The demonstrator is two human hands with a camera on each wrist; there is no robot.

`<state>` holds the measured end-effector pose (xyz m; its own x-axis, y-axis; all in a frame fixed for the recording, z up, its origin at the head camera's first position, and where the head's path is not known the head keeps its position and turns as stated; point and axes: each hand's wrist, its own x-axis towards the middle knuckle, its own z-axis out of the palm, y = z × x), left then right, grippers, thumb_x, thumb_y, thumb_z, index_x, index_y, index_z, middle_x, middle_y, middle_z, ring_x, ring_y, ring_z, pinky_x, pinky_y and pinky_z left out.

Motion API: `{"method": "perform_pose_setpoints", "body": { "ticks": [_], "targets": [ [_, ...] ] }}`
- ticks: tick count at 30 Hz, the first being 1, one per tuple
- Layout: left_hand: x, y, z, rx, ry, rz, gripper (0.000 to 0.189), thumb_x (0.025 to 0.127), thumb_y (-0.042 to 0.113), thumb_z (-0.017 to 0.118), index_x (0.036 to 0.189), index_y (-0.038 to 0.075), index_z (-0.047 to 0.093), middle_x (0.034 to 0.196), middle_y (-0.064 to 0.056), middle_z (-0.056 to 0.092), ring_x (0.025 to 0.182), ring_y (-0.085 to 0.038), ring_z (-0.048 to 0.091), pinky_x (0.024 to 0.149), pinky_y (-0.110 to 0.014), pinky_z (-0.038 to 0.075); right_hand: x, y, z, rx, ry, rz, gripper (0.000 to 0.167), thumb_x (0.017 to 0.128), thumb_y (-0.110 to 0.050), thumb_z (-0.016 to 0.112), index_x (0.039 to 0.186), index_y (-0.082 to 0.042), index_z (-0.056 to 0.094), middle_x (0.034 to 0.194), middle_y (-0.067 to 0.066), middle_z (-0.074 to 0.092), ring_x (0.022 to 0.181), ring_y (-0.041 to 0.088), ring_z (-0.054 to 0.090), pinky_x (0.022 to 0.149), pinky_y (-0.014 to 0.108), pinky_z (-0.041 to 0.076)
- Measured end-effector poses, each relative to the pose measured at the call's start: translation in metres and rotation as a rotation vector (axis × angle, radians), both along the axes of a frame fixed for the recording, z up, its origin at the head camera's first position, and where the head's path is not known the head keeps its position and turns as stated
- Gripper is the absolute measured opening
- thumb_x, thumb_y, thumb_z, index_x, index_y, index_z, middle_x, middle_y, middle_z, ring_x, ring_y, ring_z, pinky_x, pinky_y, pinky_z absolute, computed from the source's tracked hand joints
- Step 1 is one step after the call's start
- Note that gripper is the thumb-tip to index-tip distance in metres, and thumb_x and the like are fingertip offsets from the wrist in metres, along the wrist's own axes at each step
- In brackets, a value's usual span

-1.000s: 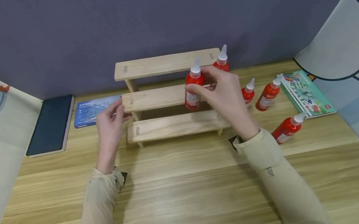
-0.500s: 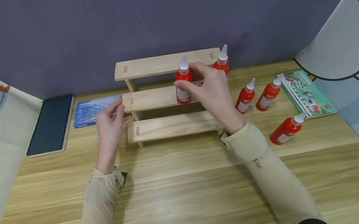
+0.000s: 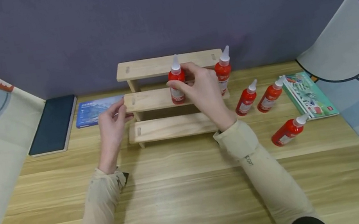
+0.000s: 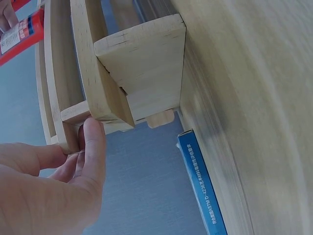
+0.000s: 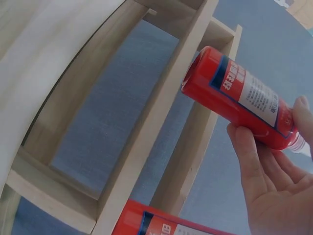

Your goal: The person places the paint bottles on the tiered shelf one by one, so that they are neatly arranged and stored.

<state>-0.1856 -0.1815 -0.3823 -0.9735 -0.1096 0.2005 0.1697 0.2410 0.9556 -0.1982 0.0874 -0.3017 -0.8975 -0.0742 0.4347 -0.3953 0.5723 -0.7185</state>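
Observation:
A three-tier wooden shelf (image 3: pixel 154 130) stands against the back wall. My left hand (image 3: pixel 112 124) pinches the left end of its middle tier; in the left wrist view the thumb and fingers (image 4: pixel 94 152) lie on either side of the plank's end. With thumb and fingertips, my right hand (image 3: pixel 203 91) grips a red squeeze bottle (image 3: pixel 178 95) with a white nozzle near its top. The bottle is upright at the middle tier, its base (image 5: pixel 198 73) right by the plank in the right wrist view. Another red bottle (image 3: pixel 222 76) stands at that tier's right end.
Several more red bottles (image 3: pixel 246 101) stand on the wooden table (image 3: pixel 180 199) right of the shelf, one of them nearer the front. A green book (image 3: pixel 312 95) lies at the right, a blue book (image 3: pixel 94 112) and a dark notebook (image 3: pixel 53 125) at the left.
My right hand has carried the red bottle leftward along the middle tier, away from the other bottle there. My left hand has kept its hold on the shelf.

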Motion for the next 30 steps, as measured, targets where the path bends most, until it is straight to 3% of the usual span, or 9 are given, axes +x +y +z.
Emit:
{"method": "perform_pose_setpoints", "body": {
  "ticks": [21,26,30],
  "targets": [
    [0.0006,0.0015,0.0015,0.023,-0.005,0.01,0.035,0.113,0.005,0.053,0.145,-0.008,0.06,0.144,-0.028,0.061,0.086,-0.009,0.072,0.087,-0.023,0.067,-0.0078,-0.0041,-0.0044,0.039,-0.025,0.019,0.051,0.095,-0.033,0.085,0.135,-0.006,0.071,0.12,0.01,0.077,0.095,0.021,0.071,0.079,0.032,0.063],
    [0.0015,0.0023,0.0019,0.04,-0.009,0.013,0.035,0.113,0.005,0.054,0.144,-0.008,0.061,0.146,-0.027,0.06,0.085,-0.004,0.072,0.086,-0.021,0.067,-0.0053,-0.0032,-0.007,0.029,-0.015,0.024,0.056,0.095,-0.032,0.086,0.141,-0.006,0.067,0.126,0.011,0.076,0.107,0.022,0.072,0.083,0.033,0.067],
    [0.0015,0.0021,0.0016,0.043,-0.011,0.012,0.035,0.113,0.005,0.054,0.144,-0.008,0.061,0.145,-0.028,0.061,0.085,-0.004,0.072,0.086,-0.021,0.067,-0.0009,-0.0004,-0.0066,-0.035,-0.034,0.033,0.062,0.094,-0.028,0.087,0.146,-0.005,0.063,0.133,0.012,0.073,0.118,0.022,0.071,0.093,0.034,0.068]
  ]
}}
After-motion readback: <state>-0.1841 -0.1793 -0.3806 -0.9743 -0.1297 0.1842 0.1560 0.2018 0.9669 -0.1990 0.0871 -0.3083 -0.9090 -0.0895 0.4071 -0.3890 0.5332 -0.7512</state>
